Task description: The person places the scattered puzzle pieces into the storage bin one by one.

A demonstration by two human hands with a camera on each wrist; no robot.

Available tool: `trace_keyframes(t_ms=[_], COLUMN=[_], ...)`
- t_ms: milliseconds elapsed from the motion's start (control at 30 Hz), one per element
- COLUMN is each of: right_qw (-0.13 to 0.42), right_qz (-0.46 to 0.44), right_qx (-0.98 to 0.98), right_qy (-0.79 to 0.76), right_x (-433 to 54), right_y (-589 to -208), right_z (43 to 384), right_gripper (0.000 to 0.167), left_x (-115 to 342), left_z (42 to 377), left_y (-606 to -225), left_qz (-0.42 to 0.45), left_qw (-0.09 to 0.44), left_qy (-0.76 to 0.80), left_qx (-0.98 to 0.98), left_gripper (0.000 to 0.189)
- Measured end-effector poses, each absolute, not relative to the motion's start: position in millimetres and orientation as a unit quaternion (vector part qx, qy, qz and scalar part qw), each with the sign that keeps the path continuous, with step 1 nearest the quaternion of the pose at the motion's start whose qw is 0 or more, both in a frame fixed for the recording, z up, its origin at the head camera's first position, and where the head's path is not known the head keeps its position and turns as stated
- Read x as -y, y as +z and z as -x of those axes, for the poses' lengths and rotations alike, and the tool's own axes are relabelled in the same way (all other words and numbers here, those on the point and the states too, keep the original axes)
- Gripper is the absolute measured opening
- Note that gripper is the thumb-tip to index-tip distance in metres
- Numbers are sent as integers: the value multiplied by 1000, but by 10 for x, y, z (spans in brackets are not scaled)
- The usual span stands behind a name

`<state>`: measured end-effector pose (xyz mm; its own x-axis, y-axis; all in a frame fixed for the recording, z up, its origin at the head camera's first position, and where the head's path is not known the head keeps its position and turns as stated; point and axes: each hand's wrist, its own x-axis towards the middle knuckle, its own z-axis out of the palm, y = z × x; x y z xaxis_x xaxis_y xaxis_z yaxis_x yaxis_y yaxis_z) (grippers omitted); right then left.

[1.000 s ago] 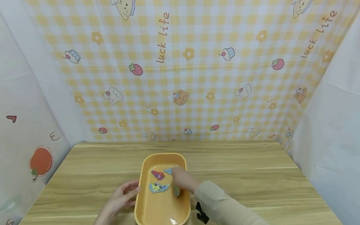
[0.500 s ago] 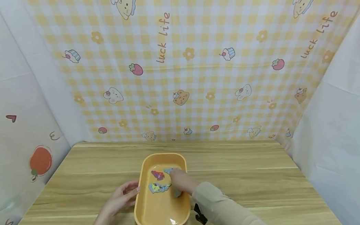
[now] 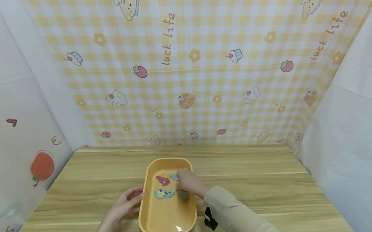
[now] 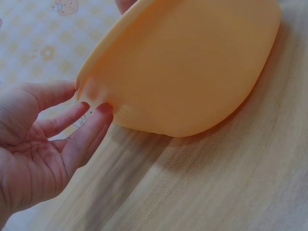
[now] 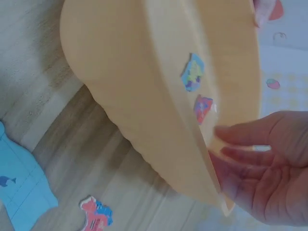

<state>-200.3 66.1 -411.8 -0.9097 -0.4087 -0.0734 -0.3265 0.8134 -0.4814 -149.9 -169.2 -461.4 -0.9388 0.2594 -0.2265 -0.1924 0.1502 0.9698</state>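
a wooden counter (image 3: 257,186) bears an orange tray (image 3: 168,218). the left hand (image 3: 125,204), fingers extended, touches its outside; the right hand (image 3: 190,182) is inside, grip unclear. near it lie a blue-yellow piece (image 3: 163,193) and smaller red piece (image 3: 163,181).

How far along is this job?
Partway, it seems, if the tray is being filled. Done: a red piece and a yellow-and-blue piece lie inside. In hand: the right hand reaches in; any grip is hidden. Remaining: a pink-and-blue piece lies outside on the table.
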Motion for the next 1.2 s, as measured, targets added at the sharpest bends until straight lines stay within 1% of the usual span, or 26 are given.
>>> trace_keyframes(t_ms=[33,133,233,433,667,1000,1200], right_qw=[78,74,75,49,39,59,104], right_qz=[198,187,167,134,109,137,132], right_qx=[-949,-946,-938,-930,-933,-927,-926], right_qy=[-232,-252,-294,-339,-342,-345,-338], right_x=[-674,-729,-811,-1010,-1253,-1495,-1549], right_y=[-4103,-4059,-4046,-4082,-4185,-4342,-4407], right_z=[2020,2060,2091,2126,2142,2124,2095], right_gripper=[8,17,16,16,18,23,32], left_x=[1693,1697,1698,1706,1711,1711,1705], left_z=[1503,1510,1512,1506,1491,1478,1486], left_y=[-4615,-4617,-4615,-4599,-4593,-4619,-4615], left_qz=[-23,-21,-20,-22,-27,-30,-28], left_qw=[173,174,173,174,176,180,179], left_qy=[650,648,643,649,651,646,644], left_qx=[-739,-741,-746,-740,-738,-741,-743], left_gripper=[62,62,62,63,63,62,62])
